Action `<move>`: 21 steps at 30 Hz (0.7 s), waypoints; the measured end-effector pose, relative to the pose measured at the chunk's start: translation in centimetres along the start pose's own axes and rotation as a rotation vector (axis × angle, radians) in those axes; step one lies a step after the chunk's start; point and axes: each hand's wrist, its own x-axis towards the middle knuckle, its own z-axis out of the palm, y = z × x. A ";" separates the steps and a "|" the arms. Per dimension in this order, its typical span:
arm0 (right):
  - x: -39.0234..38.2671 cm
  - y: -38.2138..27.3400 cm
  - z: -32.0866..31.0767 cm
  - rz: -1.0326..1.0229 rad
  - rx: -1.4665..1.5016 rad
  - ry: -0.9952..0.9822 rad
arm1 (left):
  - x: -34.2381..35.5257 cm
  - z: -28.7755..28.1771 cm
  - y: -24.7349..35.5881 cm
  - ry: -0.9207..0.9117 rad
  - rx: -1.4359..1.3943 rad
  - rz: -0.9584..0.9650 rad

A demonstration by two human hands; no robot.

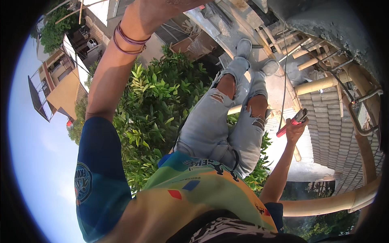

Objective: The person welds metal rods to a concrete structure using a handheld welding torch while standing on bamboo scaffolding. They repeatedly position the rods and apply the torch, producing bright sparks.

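My right hand (297, 128) is off to the right, its fingers wrapped round a pair of red-handled pliers (300, 117) with a grey metal head. The handle end points down and to the left. A thin dark rod or wire (284, 77) runs down close to the pliers; whether it touches them I cannot tell. My left arm reaches far up on the left. Only the base of my left hand (162, 9) shows at the upper edge. Its fingers, and anything in them, are cut off from view.
My shoes rest on a narrow grey ledge (279, 91), high up. A leafy tree (162, 109) fills the space to the left. Bamboo poles (328, 204), bent metal bars (360, 117) and a tiled roof (330, 129) lie to the right. A rough concrete surface (340, 32) stands at the upper right.
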 end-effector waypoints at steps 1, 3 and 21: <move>0.5 0.3 0.1 0.007 -0.013 0.025 | -3.8 1.5 0.8 0.026 -0.056 -0.182; 1.0 0.7 0.5 0.029 0.008 0.025 | -12.4 6.0 2.4 0.022 -0.178 -0.718; 0.7 15.0 5.5 0.208 -0.114 0.112 | -61.5 52.8 -4.3 0.099 -0.459 -2.211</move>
